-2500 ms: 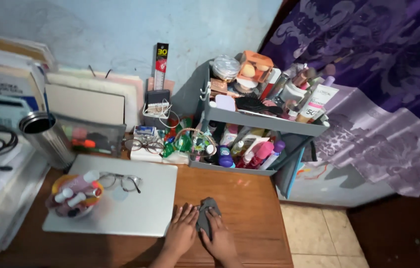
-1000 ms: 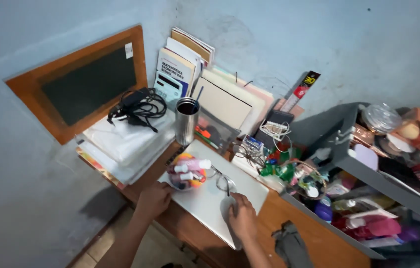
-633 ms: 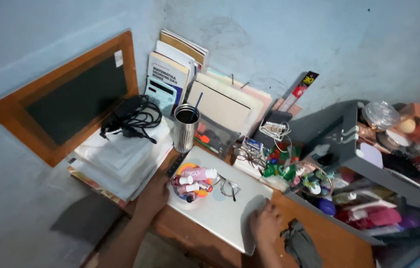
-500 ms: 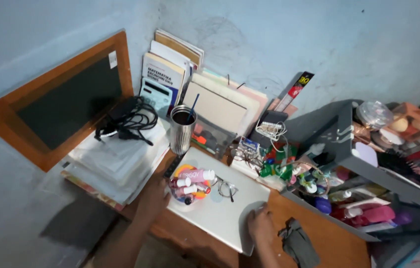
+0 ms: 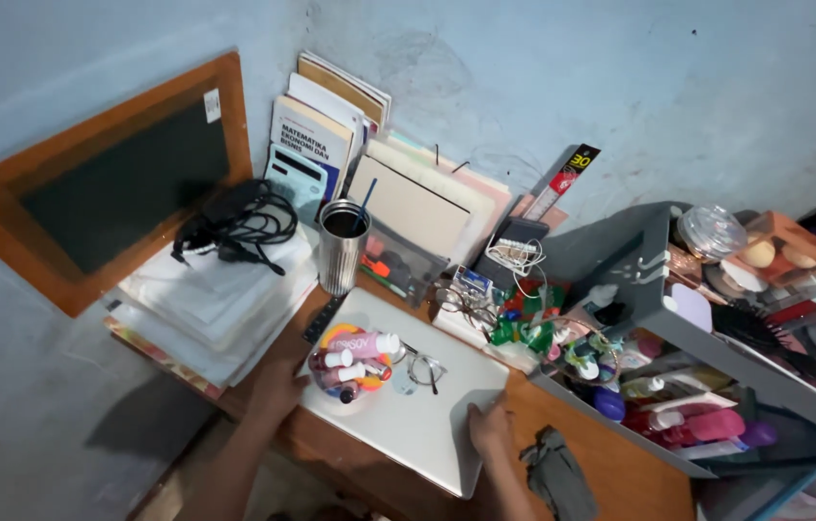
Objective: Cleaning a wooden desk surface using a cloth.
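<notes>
Laptop (image 5: 408,425), closed, silver, lies on wooden desk (image 5: 620,473), bowl of small bottles (image 5: 350,371) and glasses (image 5: 422,367) on top; left hand (image 5: 277,391) grips its left edge, right hand (image 5: 490,429) flat, open, on right edge; best kept level so nothing slides.

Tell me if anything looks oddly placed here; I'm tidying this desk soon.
Yes. A round bowl of small bottles and wire-rimmed eyeglasses sit on the closed silver laptop, between the left hand and right hand at its edges. A crumpled grey cloth lies loose on the wooden desk.
</notes>
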